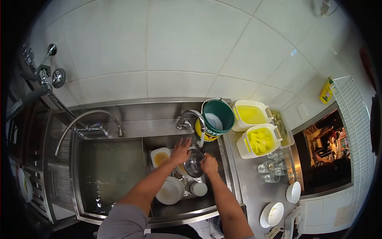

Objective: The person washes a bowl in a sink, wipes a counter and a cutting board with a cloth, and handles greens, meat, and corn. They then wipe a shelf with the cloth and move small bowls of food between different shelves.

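Over the right basin of the sink, my right hand [209,164] grips the rim of a shiny metal bowl [194,166], which is tilted beneath the faucet [193,114]. My left hand [182,149] is just left of the bowl, its fingers stretched out toward the faucet and holding nothing. A white square dish [156,153] with brownish liquid sits beside my left wrist. Lower in the basin are stacked white plates [169,192], a white cup [198,189] and some cutlery [178,175].
Water fills the left basin [113,171]. A green bucket [225,115] stands behind the right basin. On the right counter are two white tubs [242,148] with yellow contents, several upturned glasses [272,177] and white bowls [293,192]. A wire rack [354,119] hangs at far right.
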Motion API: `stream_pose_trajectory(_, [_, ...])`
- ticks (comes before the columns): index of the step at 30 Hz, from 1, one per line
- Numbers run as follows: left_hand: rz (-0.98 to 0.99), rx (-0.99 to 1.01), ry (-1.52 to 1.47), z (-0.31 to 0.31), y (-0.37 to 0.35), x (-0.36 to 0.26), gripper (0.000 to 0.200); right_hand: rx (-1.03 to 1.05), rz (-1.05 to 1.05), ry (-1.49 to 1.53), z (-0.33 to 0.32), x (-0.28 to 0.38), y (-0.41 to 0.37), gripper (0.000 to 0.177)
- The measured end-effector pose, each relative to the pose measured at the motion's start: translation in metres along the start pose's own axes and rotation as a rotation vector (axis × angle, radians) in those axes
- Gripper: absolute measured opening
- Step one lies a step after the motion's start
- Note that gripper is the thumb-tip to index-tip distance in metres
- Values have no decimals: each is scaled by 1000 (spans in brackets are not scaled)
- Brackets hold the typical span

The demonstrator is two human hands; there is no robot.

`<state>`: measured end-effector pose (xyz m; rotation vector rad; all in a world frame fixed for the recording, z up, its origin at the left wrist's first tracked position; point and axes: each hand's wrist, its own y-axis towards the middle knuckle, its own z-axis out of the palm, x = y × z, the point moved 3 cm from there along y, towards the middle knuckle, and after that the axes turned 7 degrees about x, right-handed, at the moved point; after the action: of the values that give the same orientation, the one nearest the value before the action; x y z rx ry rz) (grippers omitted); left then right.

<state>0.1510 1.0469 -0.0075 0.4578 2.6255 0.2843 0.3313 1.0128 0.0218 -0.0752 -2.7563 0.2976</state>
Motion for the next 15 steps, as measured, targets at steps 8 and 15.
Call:
stream_pose_trajectory(8, [-173,-105,-1008,-106,20,-54,69,58,-716,-108,74,12,118,35])
stream_pose_trajectory(15, [-374,-8,-1411,-121,44,-68,43,105,-574,-43,45,34,79,40])
